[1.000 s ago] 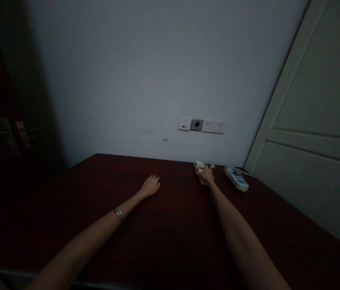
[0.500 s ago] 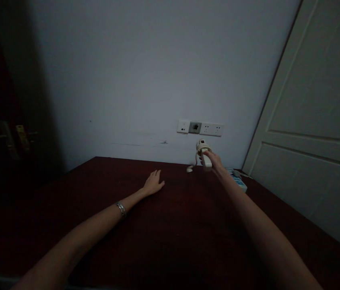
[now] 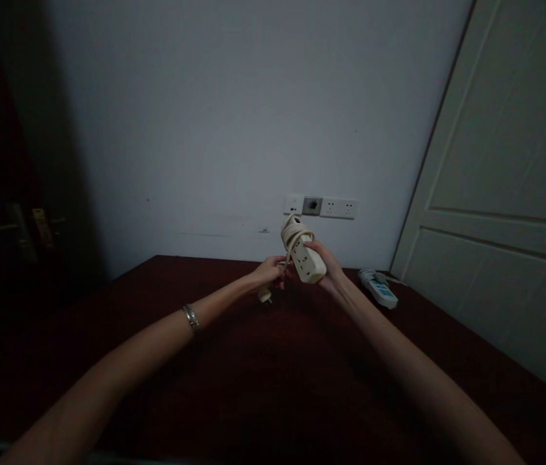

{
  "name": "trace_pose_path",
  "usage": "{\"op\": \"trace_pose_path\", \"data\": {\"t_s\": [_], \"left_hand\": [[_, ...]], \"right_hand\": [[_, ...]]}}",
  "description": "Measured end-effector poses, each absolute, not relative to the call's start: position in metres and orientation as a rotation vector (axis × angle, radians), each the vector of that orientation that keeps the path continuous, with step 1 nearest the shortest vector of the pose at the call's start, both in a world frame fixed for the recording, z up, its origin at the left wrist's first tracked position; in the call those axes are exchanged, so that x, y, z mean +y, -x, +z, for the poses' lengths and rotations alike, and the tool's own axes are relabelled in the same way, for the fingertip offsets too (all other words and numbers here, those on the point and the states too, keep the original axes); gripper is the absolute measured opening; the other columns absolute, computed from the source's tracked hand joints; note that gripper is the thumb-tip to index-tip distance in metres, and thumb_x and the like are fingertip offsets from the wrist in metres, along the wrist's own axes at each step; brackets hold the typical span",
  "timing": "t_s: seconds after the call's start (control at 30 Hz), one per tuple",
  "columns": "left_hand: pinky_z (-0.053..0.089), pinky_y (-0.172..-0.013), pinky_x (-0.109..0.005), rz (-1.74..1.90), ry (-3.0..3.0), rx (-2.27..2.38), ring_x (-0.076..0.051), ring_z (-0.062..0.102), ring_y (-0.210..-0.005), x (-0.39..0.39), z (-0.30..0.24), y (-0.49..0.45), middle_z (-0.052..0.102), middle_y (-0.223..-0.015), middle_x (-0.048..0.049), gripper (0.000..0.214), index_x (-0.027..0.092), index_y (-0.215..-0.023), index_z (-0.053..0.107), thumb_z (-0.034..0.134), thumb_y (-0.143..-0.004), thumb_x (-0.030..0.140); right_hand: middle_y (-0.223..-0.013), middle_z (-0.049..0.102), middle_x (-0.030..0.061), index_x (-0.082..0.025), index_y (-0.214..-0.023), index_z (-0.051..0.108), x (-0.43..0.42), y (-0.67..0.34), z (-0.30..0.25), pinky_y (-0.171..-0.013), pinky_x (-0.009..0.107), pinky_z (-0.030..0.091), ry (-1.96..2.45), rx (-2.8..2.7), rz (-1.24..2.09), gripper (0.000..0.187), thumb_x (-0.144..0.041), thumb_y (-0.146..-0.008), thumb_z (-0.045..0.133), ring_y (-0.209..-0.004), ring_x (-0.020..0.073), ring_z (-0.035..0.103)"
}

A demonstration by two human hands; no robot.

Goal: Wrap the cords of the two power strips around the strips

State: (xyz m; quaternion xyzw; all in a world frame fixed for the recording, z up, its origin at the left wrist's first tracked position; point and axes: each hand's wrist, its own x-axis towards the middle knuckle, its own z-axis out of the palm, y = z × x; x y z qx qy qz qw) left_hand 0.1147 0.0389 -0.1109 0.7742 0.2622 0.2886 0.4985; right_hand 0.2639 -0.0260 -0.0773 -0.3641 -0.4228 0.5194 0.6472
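My right hand (image 3: pixel 329 268) grips a cream power strip (image 3: pixel 304 251) held up above the dark red table (image 3: pixel 253 361). Its cord is wound around the strip's upper end. My left hand (image 3: pixel 267 272) has come up beside it and pinches the loose cord, whose plug (image 3: pixel 265 296) dangles just below the fingers. A silver bracelet sits on my left wrist.
A second white and blue power strip (image 3: pixel 378 288) lies on the table at the back right. A row of wall sockets (image 3: pixel 320 207) is on the white wall behind. A pale door (image 3: pixel 510 194) stands at the right, and a dark door with a handle at the left.
My right hand lifted the cream power strip off the table and drew it toward me. My left hand left the tabletop and took hold of its cord.
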Motion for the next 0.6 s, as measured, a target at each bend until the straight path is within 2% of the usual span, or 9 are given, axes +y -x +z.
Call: {"op": "trace_pose_path", "data": {"t_s": [0.13,0.27,0.43,0.53,0.6], "left_hand": [[0.033,-0.039,-0.016,0.457,-1.969,0.695,-0.005,0.045,-0.041,0.054,-0.108,-0.083,0.066,-0.076,-0.0038,0.063,0.012,-0.125,0.045,0.05,-0.062,0.005],[0.033,-0.039,-0.017,0.198,-2.058,0.641,-0.005,0.043,-0.041,0.066,-0.105,-0.053,0.067,-0.083,-0.0041,0.076,0.014,-0.131,0.038,0.054,-0.057,0.008],[0.032,-0.039,-0.017,-0.014,-2.24,0.741,-0.005,0.044,-0.043,0.075,-0.107,-0.028,0.066,-0.079,-0.0026,0.056,0.014,-0.116,0.052,0.058,-0.06,0.017],[0.035,-0.042,-0.018,-0.1,-2.363,0.875,-0.007,0.044,-0.044,0.083,-0.112,-0.016,0.064,-0.073,0.0003,0.055,0.016,-0.114,0.054,0.057,-0.06,0.016],[0.036,-0.043,-0.019,-0.147,-2.427,0.941,-0.008,0.046,-0.045,0.088,-0.117,-0.009,0.063,-0.068,0.0006,0.047,0.016,-0.106,0.06,0.055,-0.059,0.014]], "right_hand": [[-0.072,0.065,0.0062,-0.016,-0.089,0.06,-0.031,-0.25,-0.101,-0.06,0.029,0.049,0.891,-0.897,1.224,0.028,-0.037,-0.073,0.056,-0.067,0.0194,0.061],[-0.071,0.065,0.005,-0.016,-0.084,0.06,-0.032,-0.228,-0.126,-0.057,0.026,0.047,0.895,-0.842,1.271,0.022,-0.033,-0.071,0.056,-0.063,0.017,0.06],[-0.07,0.065,0.0062,-0.015,-0.078,0.061,-0.022,-0.2,-0.156,-0.057,0.026,0.046,0.909,-0.79,1.343,0.016,-0.026,-0.069,0.056,-0.06,0.0166,0.059],[-0.064,0.064,0.0052,-0.014,-0.074,0.062,-0.012,-0.189,-0.174,-0.052,0.026,0.045,0.957,-0.759,1.361,0.014,-0.022,-0.065,0.055,-0.054,0.0158,0.057],[-0.061,0.064,0.0047,-0.013,-0.072,0.062,-0.005,-0.184,-0.185,-0.049,0.026,0.044,0.996,-0.736,1.355,0.014,-0.022,-0.064,0.054,-0.051,0.0157,0.056]]}}
